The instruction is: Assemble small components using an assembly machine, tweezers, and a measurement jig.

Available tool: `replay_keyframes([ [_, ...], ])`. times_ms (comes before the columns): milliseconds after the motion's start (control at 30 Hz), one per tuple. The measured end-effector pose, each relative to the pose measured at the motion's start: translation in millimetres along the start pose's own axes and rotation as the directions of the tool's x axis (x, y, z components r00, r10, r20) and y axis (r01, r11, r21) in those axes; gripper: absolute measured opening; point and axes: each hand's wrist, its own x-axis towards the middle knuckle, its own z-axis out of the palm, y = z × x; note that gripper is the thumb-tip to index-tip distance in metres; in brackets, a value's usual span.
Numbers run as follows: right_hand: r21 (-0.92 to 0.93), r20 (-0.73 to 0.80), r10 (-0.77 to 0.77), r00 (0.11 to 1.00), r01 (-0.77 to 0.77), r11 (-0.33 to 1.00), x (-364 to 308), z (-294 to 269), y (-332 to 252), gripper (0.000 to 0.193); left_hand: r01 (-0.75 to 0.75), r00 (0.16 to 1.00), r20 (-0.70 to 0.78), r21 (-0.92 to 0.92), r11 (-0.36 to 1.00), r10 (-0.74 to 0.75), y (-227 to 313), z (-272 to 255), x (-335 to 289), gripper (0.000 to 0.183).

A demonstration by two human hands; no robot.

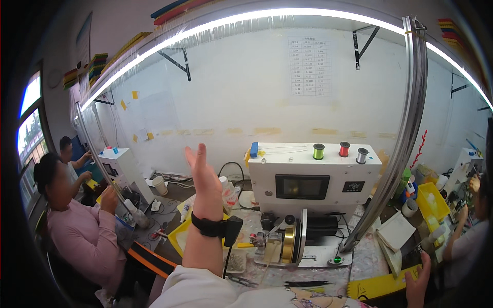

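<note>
My left hand (206, 177) is raised in front of the white wall, its fingers pointing up and apart, with nothing visible in them. A black strap with a small black box (233, 231) is around that wrist. Low at the right edge, my right hand (420, 281) has thumb and fingers apart, beside a yellow strip (382, 286); it is partly cut off. Between the hands stands a white machine (313, 172) with a dark screen and a brass wheel (289, 245). Green (318, 151), red (344, 149) and silver (362, 155) wire spools stand on its top.
Black tweezers (307, 283) and pliers (241, 281) lie at the table's front. A yellow tray (179, 238) is behind my left forearm. A metal post (411, 123) rises at the right. A person in pink (84, 231) works at left, another person (470, 241) at right.
</note>
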Motion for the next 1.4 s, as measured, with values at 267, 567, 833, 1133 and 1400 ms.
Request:
replay_keyframes([
  [267, -0.023, 0.029, 0.028, 0.999, -0.028, 0.999, 1, -1, -3, 0.073, 0.245, 0.68, 0.666, 0.188, 0.951, -0.307, -13, 16, 55, 0.095],
  [567, -0.016, 0.034, -0.007, 0.999, 0.008, 1.0, 0, -2, -2, 0.072, -0.114, 0.444, 0.808, 0.479, 0.87, -0.387, 39, 140, 33, 0.086],
  [833, -0.104, 0.044, -0.17, 0.985, 0.173, 0.979, -2, -6, 16, 0.063, 0.209, 0.252, 0.956, 0.1, 0.973, -0.152, 37, 175, 17, 0.086],
  [1133, 0.024, 0.054, 0.029, 0.998, -0.03, 0.999, -3, -2, 23, 0.07, 0.821, -0.065, 0.942, -0.138, 0.555, 0.33, 53, 155, -1, 0.104],
  [1400, 0.011, 0.054, 0.015, 0.998, -0.016, 1.0, -1, -2, 34, 0.069, 0.762, 0.153, 0.971, -0.235, 0.604, 0.185, 63, 71, 18, 0.119],
])
